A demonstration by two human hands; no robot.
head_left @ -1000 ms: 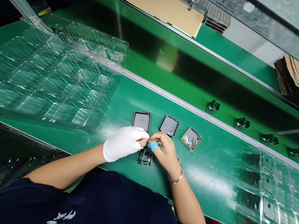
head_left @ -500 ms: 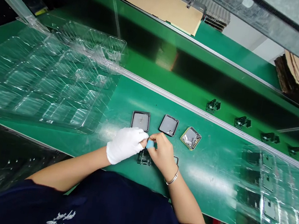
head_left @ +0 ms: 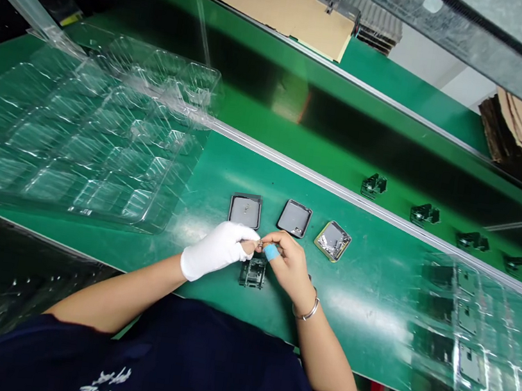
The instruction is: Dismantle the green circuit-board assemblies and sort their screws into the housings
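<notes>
My left hand, in a white glove with bare fingertips, and my right hand, with blue tape on a finger, meet at the fingertips. Both pinch a tiny metal part between them. Just below the fingers a dark metal assembly rests on the green table. Three small trays stand beyond my hands: a grey one with a few bits, another grey one with small pieces in a corner, and a yellow-rimmed one holding silvery parts.
A large clear compartment tray covers the left side. Another clear tray with flat metal plates is at the right. Several dark assemblies line the strip behind the metal rail. Cardboard lies at the back.
My hands have shifted slightly and the right wrist has turned, so the tiny part between the fingertips now shows. More of the dark assembly below them is uncovered.
</notes>
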